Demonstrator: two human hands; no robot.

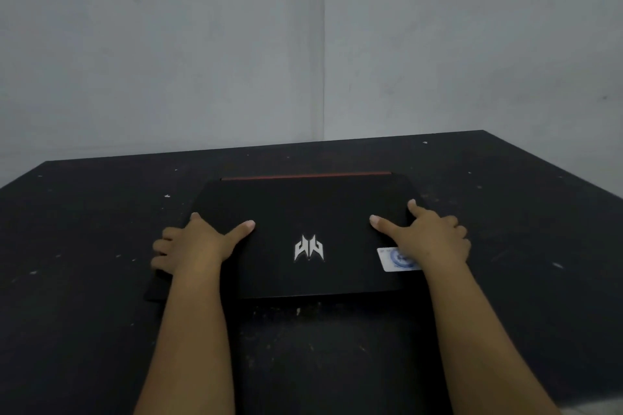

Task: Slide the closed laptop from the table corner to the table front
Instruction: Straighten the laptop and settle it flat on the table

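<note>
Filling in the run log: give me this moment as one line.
laptop: closed, flat on table | left hand: grips left edge | right hand: grips right edge | sticker: partly covered

Bare table (pixel 101 229) lies open all around the laptop (pixel 303 212); walls (pixel 168 44) stand behind.

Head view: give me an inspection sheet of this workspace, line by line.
Surface: black table, scuffed, with pale specks across it.
Job's things: closed black laptop lying flat, silver logo on the lid, red strip along its far edge, white sticker near its right side.
Clutter: nothing seen beyond the specks.
Grippers: left hand grips the laptop's left edge, thumb on the lid; right hand grips the right edge, thumb on the lid, partly covering the sticker.
Cables: nothing seen.
Surroundings: bare grey walls meeting in a corner behind the table.
</note>
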